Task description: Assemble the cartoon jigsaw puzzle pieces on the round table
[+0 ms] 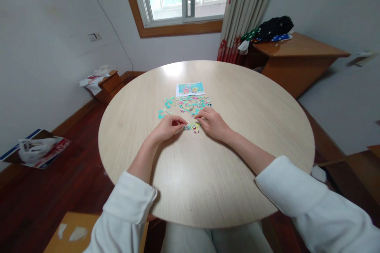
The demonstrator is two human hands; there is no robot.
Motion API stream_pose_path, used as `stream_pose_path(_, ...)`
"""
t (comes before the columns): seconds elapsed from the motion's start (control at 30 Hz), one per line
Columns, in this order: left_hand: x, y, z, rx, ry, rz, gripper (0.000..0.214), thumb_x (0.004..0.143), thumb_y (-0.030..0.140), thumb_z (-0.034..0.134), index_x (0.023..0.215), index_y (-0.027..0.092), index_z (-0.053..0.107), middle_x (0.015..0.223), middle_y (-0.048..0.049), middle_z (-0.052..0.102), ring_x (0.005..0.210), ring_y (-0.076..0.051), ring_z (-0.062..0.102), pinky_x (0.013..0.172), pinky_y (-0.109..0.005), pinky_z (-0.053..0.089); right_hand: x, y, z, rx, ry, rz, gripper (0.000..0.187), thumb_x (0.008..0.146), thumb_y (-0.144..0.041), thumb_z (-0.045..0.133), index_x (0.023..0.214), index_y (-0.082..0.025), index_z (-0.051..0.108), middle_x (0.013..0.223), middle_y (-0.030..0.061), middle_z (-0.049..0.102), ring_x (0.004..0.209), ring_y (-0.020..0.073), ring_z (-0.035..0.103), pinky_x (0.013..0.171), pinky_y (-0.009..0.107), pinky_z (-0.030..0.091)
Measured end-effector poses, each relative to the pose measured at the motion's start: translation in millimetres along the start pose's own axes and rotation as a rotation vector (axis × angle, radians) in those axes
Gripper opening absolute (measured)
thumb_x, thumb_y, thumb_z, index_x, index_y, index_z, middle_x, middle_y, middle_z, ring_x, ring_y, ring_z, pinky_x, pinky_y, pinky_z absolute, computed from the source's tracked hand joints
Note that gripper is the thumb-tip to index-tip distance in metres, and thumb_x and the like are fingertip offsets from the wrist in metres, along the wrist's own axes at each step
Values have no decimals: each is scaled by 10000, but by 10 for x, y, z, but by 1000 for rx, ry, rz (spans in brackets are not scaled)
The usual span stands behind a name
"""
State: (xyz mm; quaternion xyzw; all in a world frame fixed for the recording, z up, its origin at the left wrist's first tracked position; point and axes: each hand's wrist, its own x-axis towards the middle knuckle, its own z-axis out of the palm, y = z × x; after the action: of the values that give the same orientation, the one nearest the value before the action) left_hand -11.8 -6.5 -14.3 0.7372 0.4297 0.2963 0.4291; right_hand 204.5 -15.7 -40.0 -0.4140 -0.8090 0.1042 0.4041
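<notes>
The left hand [170,126] and right hand [212,123] have fingertips bunched beside a small cluster [194,127] on the table [208,182] (whether either pinches a piece, I cannot tell). It seems early: many pieces [168,103] lie loose toward the sheet [190,89].
</notes>
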Motion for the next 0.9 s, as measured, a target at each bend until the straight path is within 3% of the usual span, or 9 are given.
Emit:
stream_pose_path(0.13,-3,-1,7,29,34,4,149,717,186,619,794,145,740,775,-63,714,657,-128,565,644,-263,430,0,16,13,-17,-2,22,152,866,-143,540,845,-196,681,868,77,631,902,218,574,826,388,466)
stream_pose_path(0.23,9,0,13,44,77,-8,165,721,158,595,801,145,738,713,-45,684,602,-118,518,595,-255,395,4,61,-2,-51,24,47,194,833,-88,524,848,-198,683,886,79,643,898,219,583,832,389,469)
stream_pose_path(0.33,33,1,5,18,176,-32,139,714,162,605,775,151,729,628,-16,630,544,-106,453,543,-248,349,12,137,-60,-76,69,95,215,807,-81,515,850,-203,687,903,82,656,908,231,585,836,404,471)
stream_pose_path(0.5,72,-17,-44,-95,339,-80,99,677,226,683,747,159,702,656,-10,623,546,-103,463,538,-254,359,15,233,-154,-93,126,151,201,766,-92,522,815,-202,683,826,61,649,790,208,574,789,386,478)
stream_pose_path(0.77,81,-7,-56,-223,394,-102,93,626,124,674,703,156,632,676,-10,627,645,-111,567,655,-258,466,6,249,-168,-118,111,179,202,738,-75,536,793,-197,688,785,53,628,756,199,570,766,367,480)
stream_pose_path(0.9,50,31,-32,-276,355,-131,133,629,108,656,741,158,605,642,13,578,621,-103,565,650,-270,499,-3,358,-243,-158,93,260,212,746,-61,544,784,-187,710,791,60,633,750,194,581,777,367,483)
